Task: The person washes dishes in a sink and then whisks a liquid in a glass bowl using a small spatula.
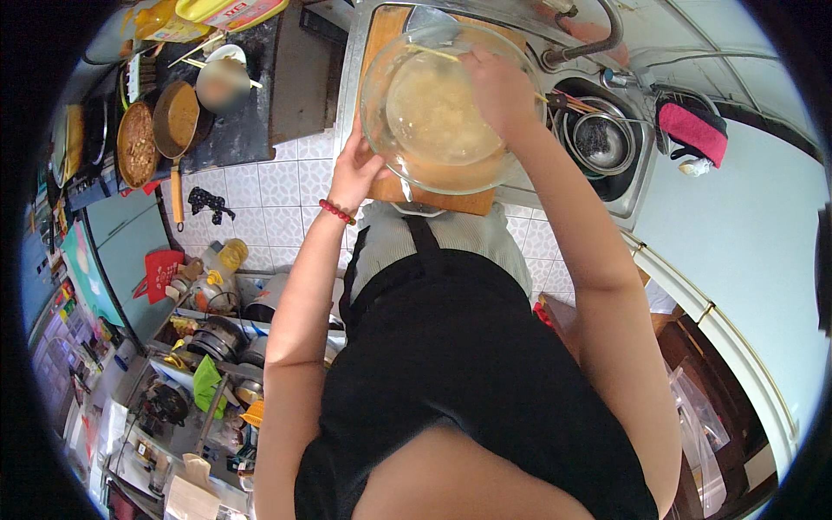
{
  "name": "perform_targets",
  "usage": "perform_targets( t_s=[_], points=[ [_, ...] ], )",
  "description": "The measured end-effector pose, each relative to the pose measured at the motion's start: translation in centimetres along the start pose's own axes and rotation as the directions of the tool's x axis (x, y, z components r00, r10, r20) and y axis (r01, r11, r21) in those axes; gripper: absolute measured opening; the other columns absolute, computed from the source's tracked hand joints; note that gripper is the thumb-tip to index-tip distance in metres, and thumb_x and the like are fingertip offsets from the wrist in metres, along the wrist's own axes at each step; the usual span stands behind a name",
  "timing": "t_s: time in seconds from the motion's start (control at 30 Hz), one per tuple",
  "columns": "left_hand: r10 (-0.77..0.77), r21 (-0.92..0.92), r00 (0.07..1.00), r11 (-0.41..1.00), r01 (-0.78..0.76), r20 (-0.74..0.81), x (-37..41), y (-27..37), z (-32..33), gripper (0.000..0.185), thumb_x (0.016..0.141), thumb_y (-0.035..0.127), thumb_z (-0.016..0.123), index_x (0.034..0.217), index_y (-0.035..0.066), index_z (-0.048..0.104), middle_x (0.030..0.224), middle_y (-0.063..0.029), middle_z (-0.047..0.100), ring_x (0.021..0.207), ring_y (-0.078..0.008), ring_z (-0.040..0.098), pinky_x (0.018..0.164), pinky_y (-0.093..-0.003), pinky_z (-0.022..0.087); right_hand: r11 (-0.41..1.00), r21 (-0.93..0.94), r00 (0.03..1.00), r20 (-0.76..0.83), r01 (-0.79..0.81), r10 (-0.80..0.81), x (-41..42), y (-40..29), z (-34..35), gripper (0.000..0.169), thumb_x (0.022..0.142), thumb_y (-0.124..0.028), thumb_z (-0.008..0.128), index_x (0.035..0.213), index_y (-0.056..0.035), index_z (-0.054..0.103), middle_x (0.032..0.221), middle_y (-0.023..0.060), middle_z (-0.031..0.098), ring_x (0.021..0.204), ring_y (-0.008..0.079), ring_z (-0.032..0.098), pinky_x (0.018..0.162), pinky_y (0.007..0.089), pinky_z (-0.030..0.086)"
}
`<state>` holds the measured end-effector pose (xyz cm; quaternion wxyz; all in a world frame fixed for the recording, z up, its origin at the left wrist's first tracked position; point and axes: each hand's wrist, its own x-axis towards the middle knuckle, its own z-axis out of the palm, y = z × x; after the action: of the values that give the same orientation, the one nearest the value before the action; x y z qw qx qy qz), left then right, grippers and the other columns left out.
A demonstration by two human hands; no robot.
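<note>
A large clear glass bowl (448, 175) stands on a wooden cutting board (478, 203), with a cloudy pale yellow liquid (442, 110) inside. My right hand (500, 88) is over the bowl's right half, closed around wooden chopsticks (432, 52) whose other ends show near the far side. The liquid around them is blurred, and my fingertips are partly hidden. Against the bowl's lower left wall rests my left hand (357, 162), thumb and fingers spread. Behind the bowl, a clear rounded dish (429, 18) shows in part.
At right, the sink basin (640, 188) holds metal strainers and bowls (601, 143) below the faucet (585, 52). A pink and black cloth (692, 133) lies beyond. On the left stove stand a pan of brown sauce (175, 123) and a dish of chopped food (138, 146).
</note>
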<state>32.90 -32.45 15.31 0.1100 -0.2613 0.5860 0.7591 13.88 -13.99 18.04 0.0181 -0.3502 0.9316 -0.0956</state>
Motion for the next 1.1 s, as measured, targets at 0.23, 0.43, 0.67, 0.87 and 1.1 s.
perform_targets(
  t_s=[0.23, 0.43, 0.67, 0.87, 1.1],
  points=[
    [-0.017, 0.005, 1.000, 1.000, 0.017, -0.003, 0.0, 0.3, 0.0, 0.077, 0.088, -0.002, 0.049, 0.150, 0.024, 0.009, 0.143, -0.0089, 0.040, 0.114, -0.0164, 0.054, 0.079, -0.0255, 0.055, 1.000, -0.025, 0.993, -0.122, -0.011, 0.008, 0.6, 0.4, 0.7, 0.022, 0.080, -0.007, 0.050, 0.096, -0.0086, 0.064, 0.097, 0.0045, 0.061, 0.082, 0.0270, 0.063, 0.068, 0.0403, 0.053],
    [-0.017, 0.030, 1.000, 0.999, 0.017, -0.001, 0.3, 0.1, -0.1, 0.077, 0.088, -0.002, 0.048, 0.150, 0.024, 0.009, 0.142, -0.0089, 0.040, 0.114, -0.0160, 0.054, 0.079, -0.0250, 0.055, 0.994, 0.001, 0.988, -0.111, -0.108, 0.107, 0.8, 0.4, 0.9, 0.012, 0.079, -0.009, 0.052, 0.084, -0.0056, 0.062, 0.094, 0.0079, 0.063, 0.082, 0.0264, 0.063, 0.064, 0.0414, 0.052],
    [-0.007, 0.027, 1.000, 1.000, 0.007, -0.015, 0.3, -0.1, -0.3, 0.078, 0.086, -0.005, 0.049, 0.149, 0.023, 0.011, 0.135, -0.0089, 0.047, 0.111, -0.0173, 0.055, 0.075, -0.0253, 0.056, 0.997, -0.071, 0.999, -0.029, -0.021, 0.019, 0.1, -0.3, 0.8, 0.016, 0.077, -0.006, 0.054, 0.089, -0.0056, 0.065, 0.095, 0.0067, 0.060, 0.083, 0.0262, 0.063, 0.068, 0.0381, 0.053],
    [-0.003, 0.038, 1.000, 0.999, 0.002, 0.014, 0.3, 0.1, -0.3, 0.078, 0.087, -0.002, 0.049, 0.149, 0.026, 0.011, 0.142, -0.0098, 0.041, 0.115, -0.0176, 0.054, 0.078, -0.0253, 0.055, 0.991, -0.120, 0.995, 0.093, 0.058, -0.047, -0.5, -1.1, 1.7, 0.015, 0.079, -0.009, 0.052, 0.088, -0.0043, 0.064, 0.098, 0.0077, 0.061, 0.088, 0.0267, 0.063, 0.069, 0.0388, 0.053],
    [0.034, 0.047, 0.999, 0.998, -0.035, 0.013, 0.5, -0.4, -0.2, 0.078, 0.088, -0.002, 0.048, 0.150, 0.025, 0.009, 0.143, -0.0104, 0.040, 0.114, -0.0186, 0.055, 0.078, -0.0257, 0.055, 0.930, -0.033, 0.915, 0.166, -0.367, 0.367, -3.4, 0.2, -1.5, 0.014, 0.082, -0.007, 0.053, 0.093, -0.0017, 0.059, 0.101, 0.0119, 0.057, 0.086, 0.0294, 0.064, 0.068, 0.0397, 0.054]
  ],
)
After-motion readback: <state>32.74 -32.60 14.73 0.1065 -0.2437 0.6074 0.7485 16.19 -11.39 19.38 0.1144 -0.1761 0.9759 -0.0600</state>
